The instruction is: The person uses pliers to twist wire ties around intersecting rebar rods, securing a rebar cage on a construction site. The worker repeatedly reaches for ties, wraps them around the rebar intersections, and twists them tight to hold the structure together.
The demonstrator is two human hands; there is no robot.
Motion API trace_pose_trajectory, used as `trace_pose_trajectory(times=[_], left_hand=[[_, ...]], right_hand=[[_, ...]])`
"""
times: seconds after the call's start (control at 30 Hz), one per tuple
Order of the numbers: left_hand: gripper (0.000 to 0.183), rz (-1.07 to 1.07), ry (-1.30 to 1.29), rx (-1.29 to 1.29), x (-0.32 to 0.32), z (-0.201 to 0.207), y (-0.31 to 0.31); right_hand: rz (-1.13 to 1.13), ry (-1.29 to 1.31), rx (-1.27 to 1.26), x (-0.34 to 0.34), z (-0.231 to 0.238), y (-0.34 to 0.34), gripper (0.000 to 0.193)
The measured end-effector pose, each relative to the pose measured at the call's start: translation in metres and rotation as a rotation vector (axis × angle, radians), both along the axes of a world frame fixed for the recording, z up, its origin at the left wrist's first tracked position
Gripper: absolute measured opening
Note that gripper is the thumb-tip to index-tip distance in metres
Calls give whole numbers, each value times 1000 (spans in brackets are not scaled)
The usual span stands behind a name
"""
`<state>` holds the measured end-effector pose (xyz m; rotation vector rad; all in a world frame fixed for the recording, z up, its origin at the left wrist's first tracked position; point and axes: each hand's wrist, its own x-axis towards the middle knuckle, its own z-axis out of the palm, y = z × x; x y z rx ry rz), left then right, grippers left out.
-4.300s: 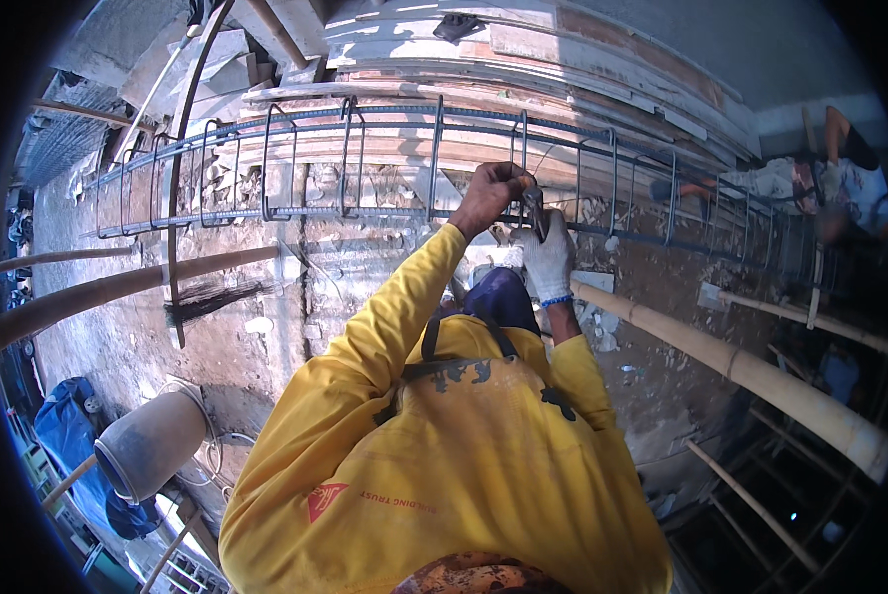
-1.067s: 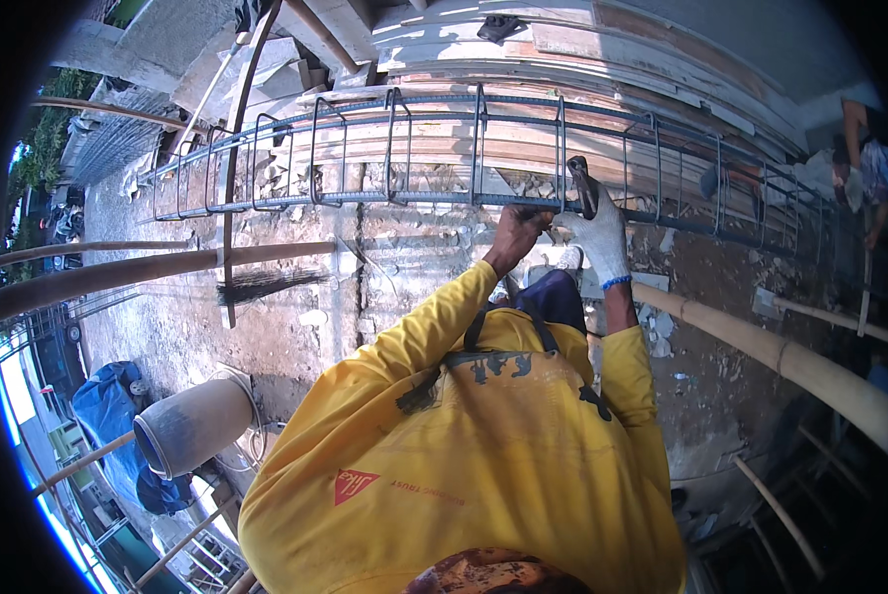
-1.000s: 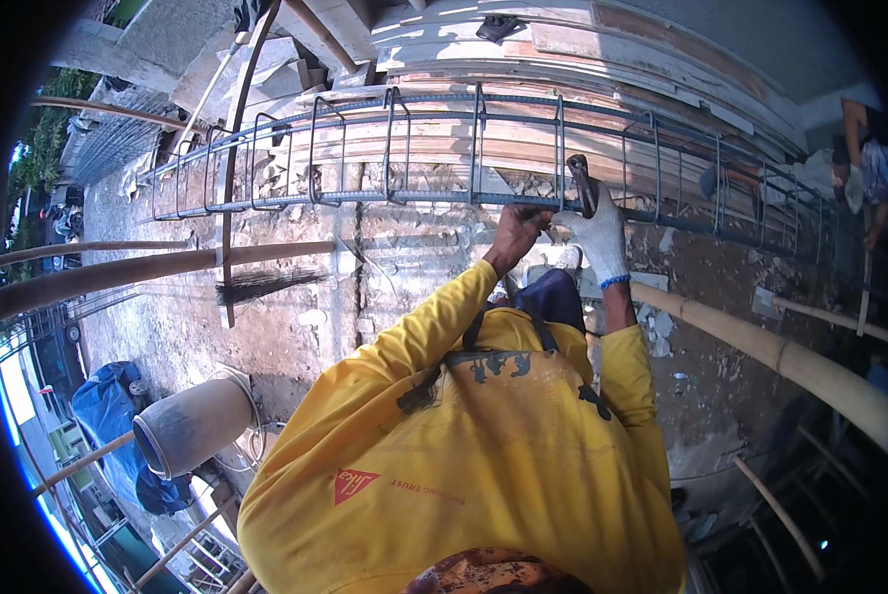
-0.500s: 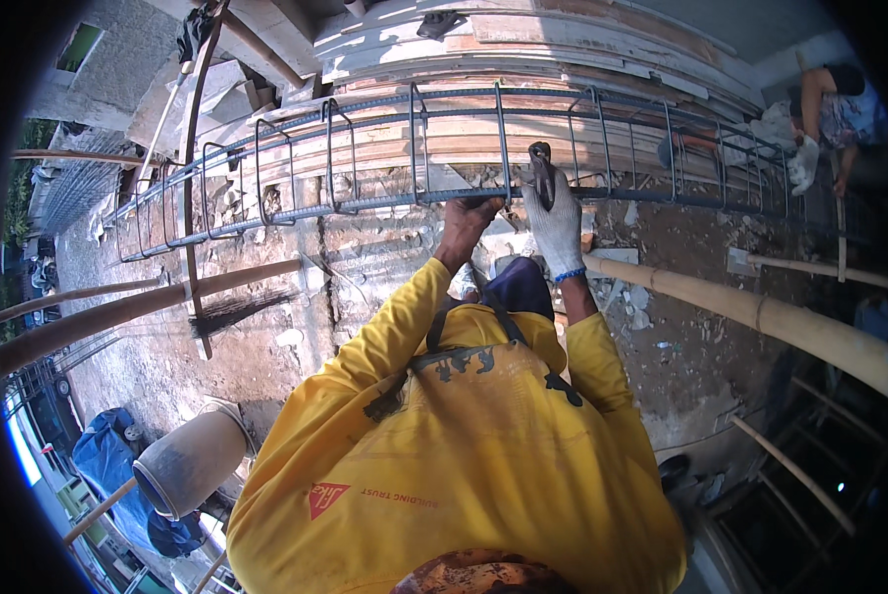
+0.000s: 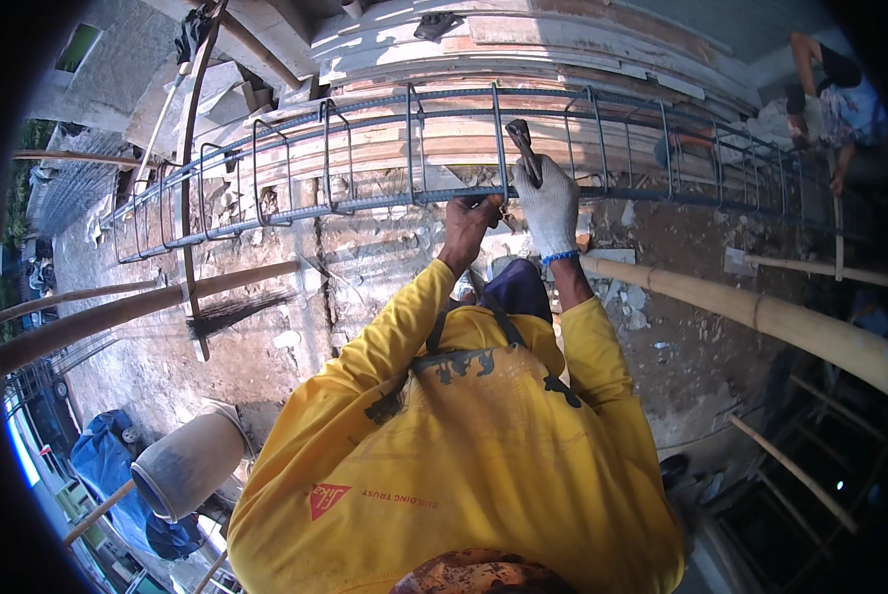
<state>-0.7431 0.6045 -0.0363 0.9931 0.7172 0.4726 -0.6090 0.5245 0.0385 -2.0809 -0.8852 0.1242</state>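
Gloved right hand (image 5: 550,206) fingers clench a tying tool (image 5: 523,150); bare left hand (image 5: 471,217) fingers pinch the rebar cage (image 5: 365,203) bar.

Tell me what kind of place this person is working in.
Most likely an outdoor building site. A long rebar cage runs across rough ground, bamboo poles lie about as props, and a bucket sits below. The gloved right hand holds a tool at the cage, beside the bare left hand.

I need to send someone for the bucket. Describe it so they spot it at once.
Start at the long rebar cage and go down to the bamboo poles at the left. Below them lies a pale, cement-stained bucket, tipped sideways beside a blue tarp; nothing else nearby is round and open-mouthed.
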Motion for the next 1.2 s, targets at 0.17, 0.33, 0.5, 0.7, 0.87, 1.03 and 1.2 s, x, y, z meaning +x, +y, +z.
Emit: trace_pose_trajectory(times=[0.17, 0.33, 0.5, 0.7, 0.87, 1.03, 1.2], left_hand=[[24, 17, 16, -110, -2, 10, 1], [14, -41, 130, -182, -7, 19, 7], [8, -113, 65, -345, -3, 6, 13], [27, -309, 63, -368, -9, -19, 25], [31, -317, 165, -366, -10, -20, 28], [16, -191, 73, -642, -8, 1, 21], [17, -214, 3, -651, -16, 27, 21]], right_hand=[[-74, 35, 1, -21, -7, -22, 24], [-256, 768, 313, -63, -20, -31, 11], [-280, 952, 351, -65, -24, -37, 9], [-127, 468, 200, -57, -25, -38, 14], [-27, 171, 16, -62, -16, -39, 20], [-53, 21, -88, -61, -7, -30, 19], [8, -133, -134, -56, -7, -27, 16]])
